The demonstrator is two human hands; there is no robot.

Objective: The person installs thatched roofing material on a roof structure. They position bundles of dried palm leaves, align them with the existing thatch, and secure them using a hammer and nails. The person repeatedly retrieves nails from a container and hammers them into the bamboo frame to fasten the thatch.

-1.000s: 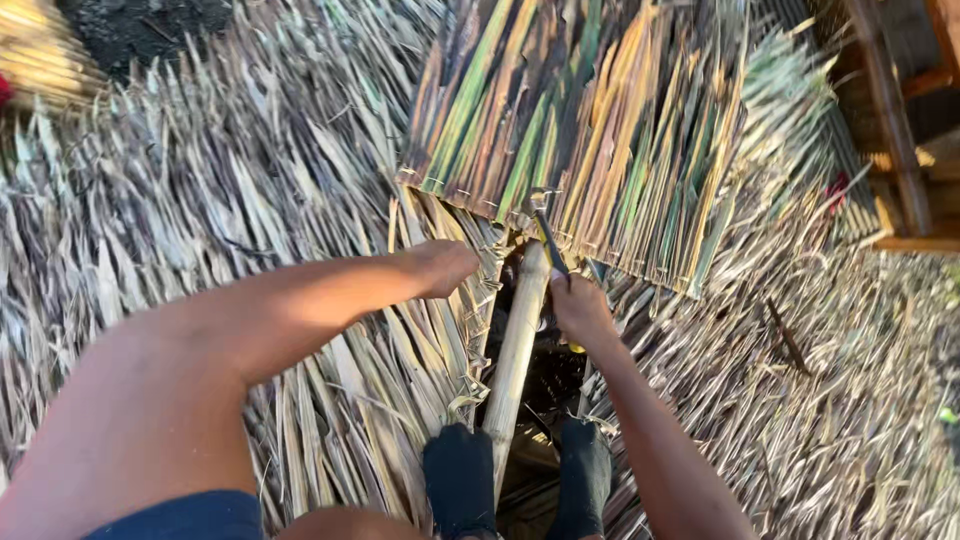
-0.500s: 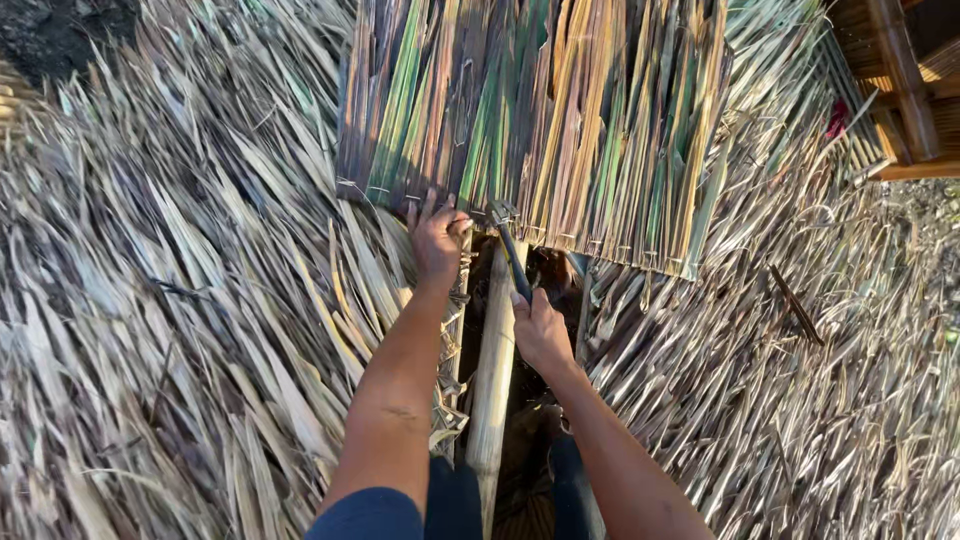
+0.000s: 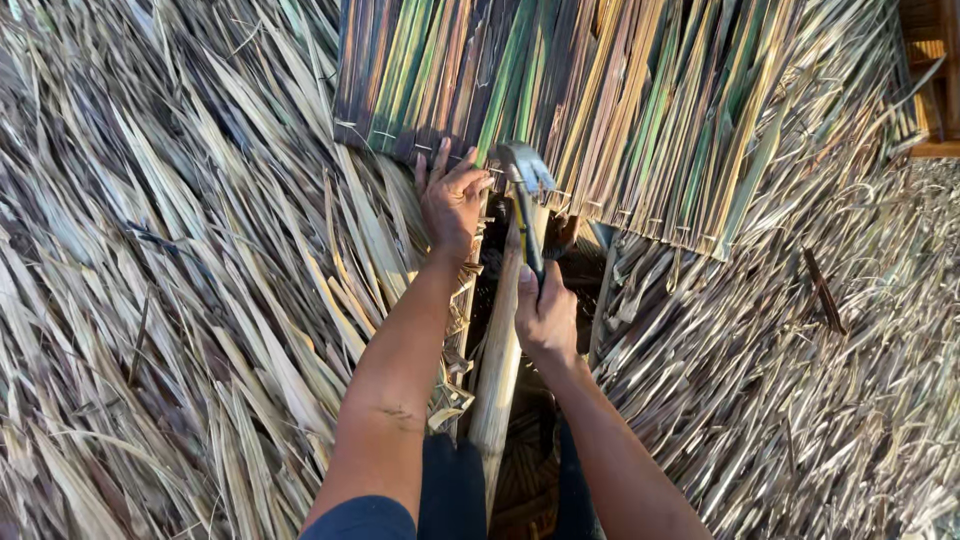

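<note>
Head view, looking down a thatched roof slope. Dry grey palm thatch (image 3: pixel 170 300) covers the left, right and near parts of the scene. A fresher panel of green and yellow palm leaves (image 3: pixel 600 110) lies across the far centre, its lower edge running from left to right just beyond the hands. A pale bamboo pole (image 3: pixel 498 350) runs from near to far through a dark gap in the thatch, between the two forearms.

The left hand (image 3: pixel 450 200) lies flat with fingers spread on the lower left edge of the leaf panel, pressing it against the pole's far end; its grip is open, clasping nothing. The right hand (image 3: pixel 545 315) is closed around the dark handle of a claw hammer (image 3: pixel 525 200), whose steel head sits just beside the left fingertips, at the panel's edge.

Likely hazards: the hammer head stands so close to the left fingers that a slightly misaimed stroke could strike them; a glancing blow on the round pole could slide off; the leaf panel could slip downslope if the left hand eases its pressure.

Room for movement: the gap around the pole is narrow, bounded by thatch on both sides, so the hammer has free travel mainly up and toward the near side. A wooden frame (image 3: pixel 925 75) closes the far right corner.
</note>
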